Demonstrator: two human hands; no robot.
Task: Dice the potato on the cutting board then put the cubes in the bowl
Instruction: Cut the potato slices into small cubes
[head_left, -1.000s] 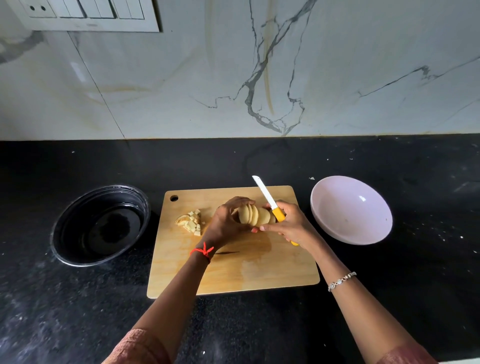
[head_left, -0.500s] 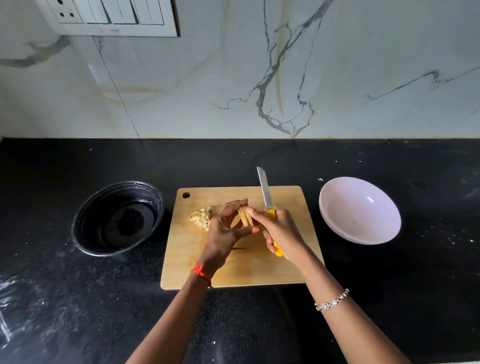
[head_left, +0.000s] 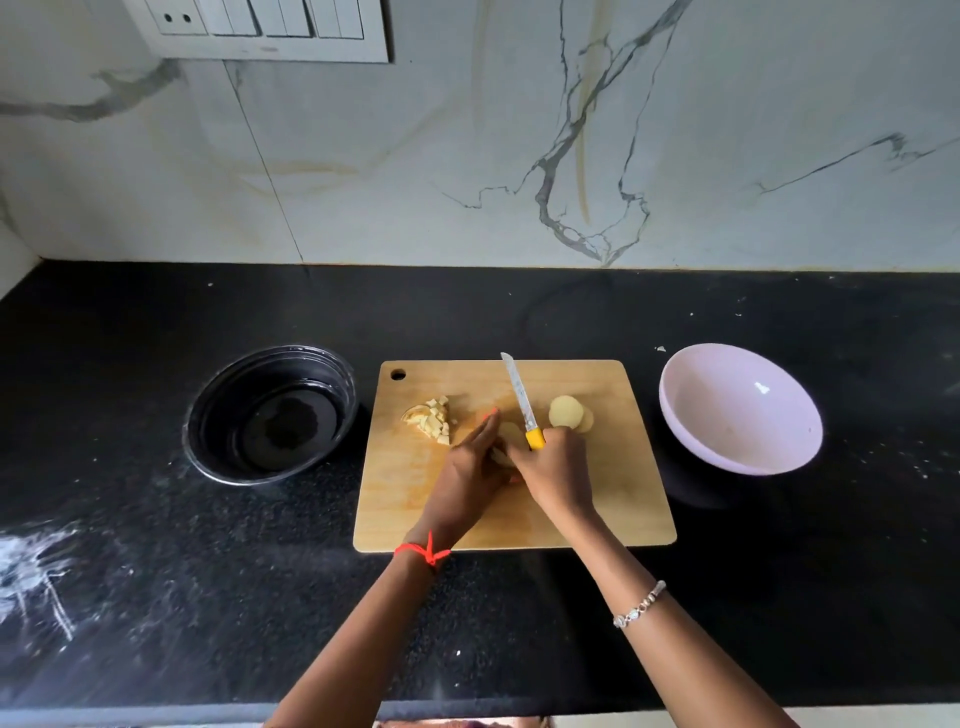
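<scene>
The dicing looks roughly half done. The right hand (head_left: 556, 470) is wrapped round the yellow handle of the knife (head_left: 521, 400), with the blade pointing toward the far edge of the cutting board (head_left: 597, 514) and lying low over the wood. The left hand (head_left: 470, 467) has its fingers straight and laid flat, pressing on a small stack of potato slices (head_left: 509, 434) near the middle of the board, just left of the blade. Some spare rounds (head_left: 567, 413) lie uncut just right of the blade. A heap of finished cubes (head_left: 434, 420) sits toward the board's far left corner.

I can see no potato in either bowl. The lilac bowl (head_left: 727, 431) stands on the worktop (head_left: 156, 597) beside the board's right edge, and the black bowl (head_left: 228, 395) stands off its left edge. I can't tell which one the cubes are meant for.

To cut this stack well, I'd tuck those straight fingertips back first — they lie very close to the edge. Then keep the slices pressed flat so they don't slide, since the wood looks damp in patches. Draw the blade through in even strips, turn the stack and cross-cut to match the cubes already made. The spare rounds are best left clear of the blade's path until their turn.
</scene>
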